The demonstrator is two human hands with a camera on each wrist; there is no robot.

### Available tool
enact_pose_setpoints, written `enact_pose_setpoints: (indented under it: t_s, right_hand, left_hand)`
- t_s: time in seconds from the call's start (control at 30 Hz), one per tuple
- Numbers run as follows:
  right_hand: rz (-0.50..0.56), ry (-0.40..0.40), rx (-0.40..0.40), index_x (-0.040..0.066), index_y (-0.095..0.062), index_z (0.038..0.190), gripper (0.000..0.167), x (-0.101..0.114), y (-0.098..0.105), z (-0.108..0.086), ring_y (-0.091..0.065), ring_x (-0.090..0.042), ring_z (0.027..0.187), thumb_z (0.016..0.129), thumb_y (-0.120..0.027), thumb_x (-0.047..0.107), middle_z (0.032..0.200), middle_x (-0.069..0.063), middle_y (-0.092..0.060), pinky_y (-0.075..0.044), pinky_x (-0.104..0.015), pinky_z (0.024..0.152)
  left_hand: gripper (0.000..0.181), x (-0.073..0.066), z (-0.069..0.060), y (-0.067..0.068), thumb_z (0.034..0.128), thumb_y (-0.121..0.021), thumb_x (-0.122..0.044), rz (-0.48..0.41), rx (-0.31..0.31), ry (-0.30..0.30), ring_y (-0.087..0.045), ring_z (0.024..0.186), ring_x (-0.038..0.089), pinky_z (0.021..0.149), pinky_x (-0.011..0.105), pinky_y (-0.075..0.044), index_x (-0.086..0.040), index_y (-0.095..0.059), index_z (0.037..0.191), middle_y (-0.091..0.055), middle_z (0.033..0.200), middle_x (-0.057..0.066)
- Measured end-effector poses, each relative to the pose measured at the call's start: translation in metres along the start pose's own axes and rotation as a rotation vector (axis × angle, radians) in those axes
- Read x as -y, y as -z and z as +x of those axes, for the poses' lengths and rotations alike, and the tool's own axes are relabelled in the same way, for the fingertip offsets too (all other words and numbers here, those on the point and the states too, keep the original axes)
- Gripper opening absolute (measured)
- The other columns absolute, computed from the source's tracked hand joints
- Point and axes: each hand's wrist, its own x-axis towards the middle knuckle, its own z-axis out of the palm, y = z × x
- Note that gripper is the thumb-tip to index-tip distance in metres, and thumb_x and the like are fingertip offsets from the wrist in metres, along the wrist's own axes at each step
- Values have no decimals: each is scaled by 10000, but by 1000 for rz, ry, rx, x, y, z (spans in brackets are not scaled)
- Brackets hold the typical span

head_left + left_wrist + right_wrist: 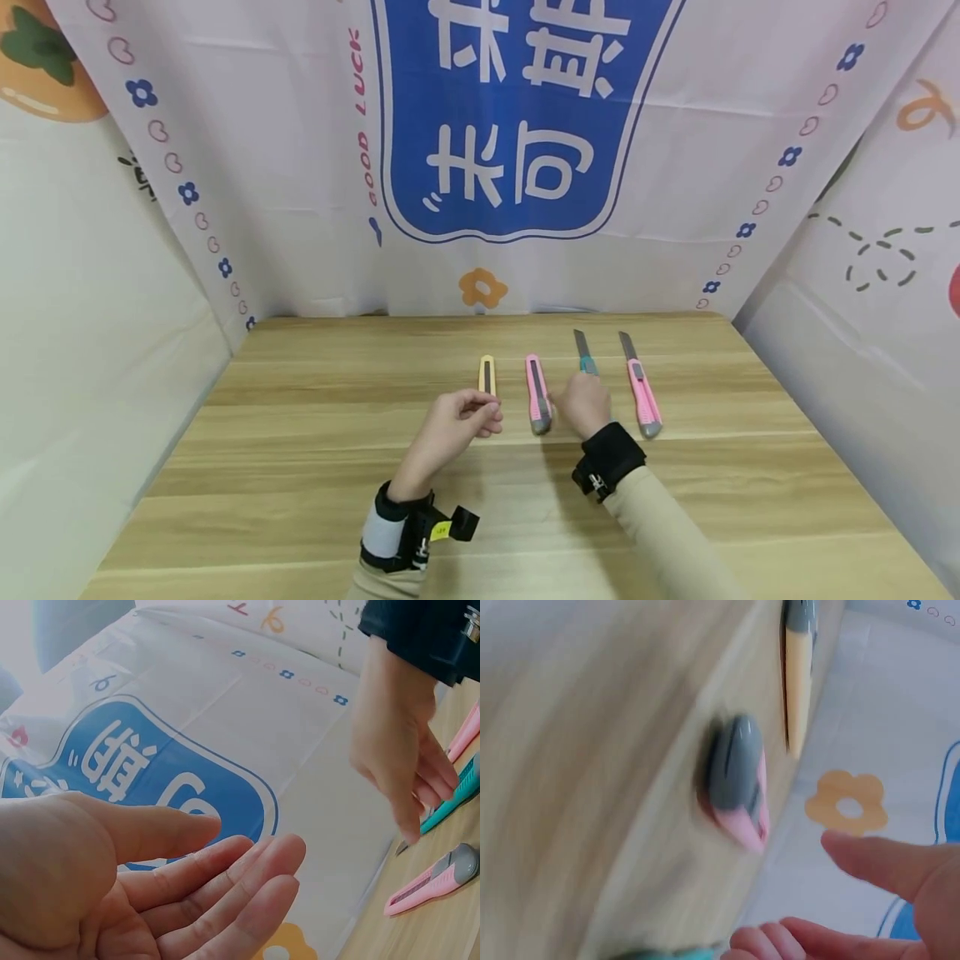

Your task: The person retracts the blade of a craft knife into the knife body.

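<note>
A teal utility knife [588, 365] lies on the table with its blade out. My right hand [585, 404] hovers over its handle and hides part of it. Thumb and fingers are apart in the right wrist view, with nothing between them. To the left lies a pink utility knife [535, 383], no blade showing, with a grey end [736, 765]. A second pink utility knife [641, 392], blade out, lies right of the right hand. My left hand [453, 421], loosely bent and holding nothing, is in front of a yellow utility knife [487, 371] and covers its lower end.
The wooden table [300, 467] reaches back to a printed white cloth [300, 250]. More cloth hangs at the left [97, 333] and right. Black straps with small cameras sit on both wrists.
</note>
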Motion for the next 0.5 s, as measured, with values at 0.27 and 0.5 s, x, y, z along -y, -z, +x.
enact_pose_setpoints:
  t_s: [0.27,0.5]
  right_hand:
    - [53,-35,-69,70,-493,580,401,-26,13,10,-452,-160,522,816,-748,271,579,-22,-419,-347,-242,436]
    - [-12,-93,54,52,-547,639,416,-52,4,15,-466,-166,552,820,-735,376,616,-18,-418,-337,-233,430]
  left_hand:
    - [230,-3,3,-1,973,-555,-115,5,28,1,-715,825,174,754,289,-617,58,-633,1103,-697,1001,242]
    - [235,-2,2,-1,973,-551,-105,-3,15,0,-714,824,189,749,291,-618,68,-627,1113,-694,990,234]
